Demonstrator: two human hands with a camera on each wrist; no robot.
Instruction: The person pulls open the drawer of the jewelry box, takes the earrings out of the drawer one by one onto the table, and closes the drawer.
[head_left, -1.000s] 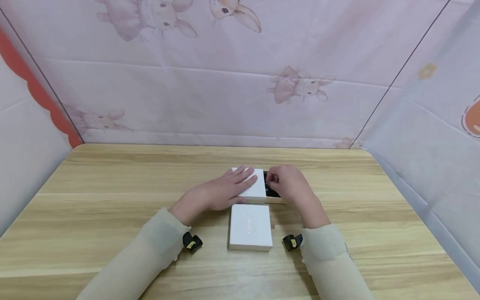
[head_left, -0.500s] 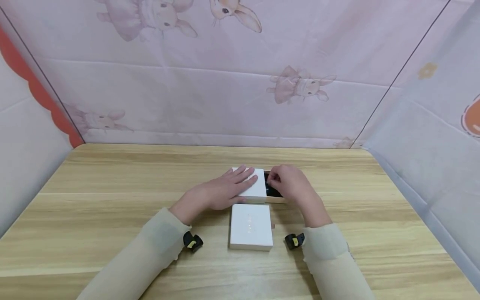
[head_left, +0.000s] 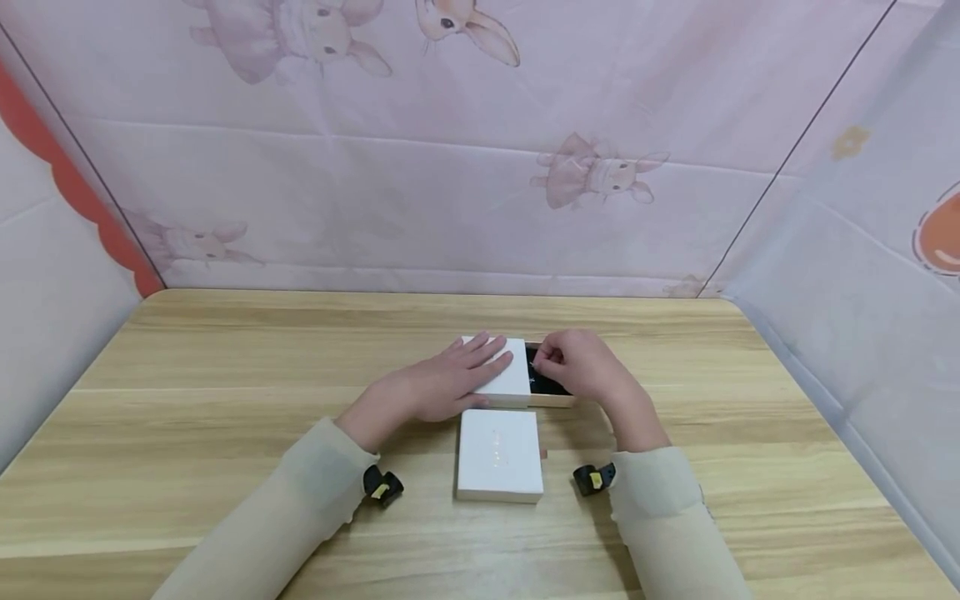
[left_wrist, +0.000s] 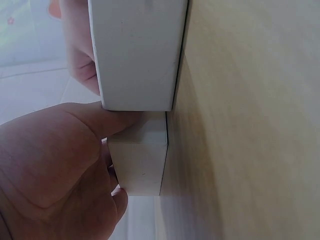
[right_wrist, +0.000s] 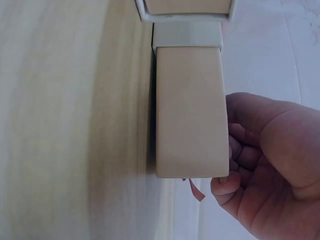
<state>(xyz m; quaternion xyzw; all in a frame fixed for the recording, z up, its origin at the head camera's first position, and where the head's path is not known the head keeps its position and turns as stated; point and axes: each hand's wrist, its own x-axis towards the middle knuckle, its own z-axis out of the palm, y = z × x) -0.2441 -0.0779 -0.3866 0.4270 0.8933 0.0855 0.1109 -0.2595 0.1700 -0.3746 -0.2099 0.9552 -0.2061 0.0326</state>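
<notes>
A white sliding jewellery box [head_left: 517, 379] lies flat on the table, its drawer [head_left: 552, 400] pulled partly out to the right. Inside the drawer is a black lining [head_left: 543, 385] with tiny pale specks. My left hand [head_left: 442, 379] rests on the white sleeve with fingers spread and the thumb along its near side. Over the drawer, my right hand [head_left: 585, 367] has thumb and fingertips bent together at the lining; I cannot tell what is between them. In the right wrist view a fingertip touches the drawer's end, near a pink ribbon tab [right_wrist: 196, 191].
A second white box [head_left: 499, 456] with gold lettering lies just in front of the first, a small ribbon tab at its right side. A wooden tabletop [head_left: 225, 467] surrounds both boxes. Behind stands a pink fabric backdrop [head_left: 420, 208] printed with rabbits.
The right wrist has shifted slightly to the right, its fingertips staying over the black lining. The left hand and both boxes stay in place.
</notes>
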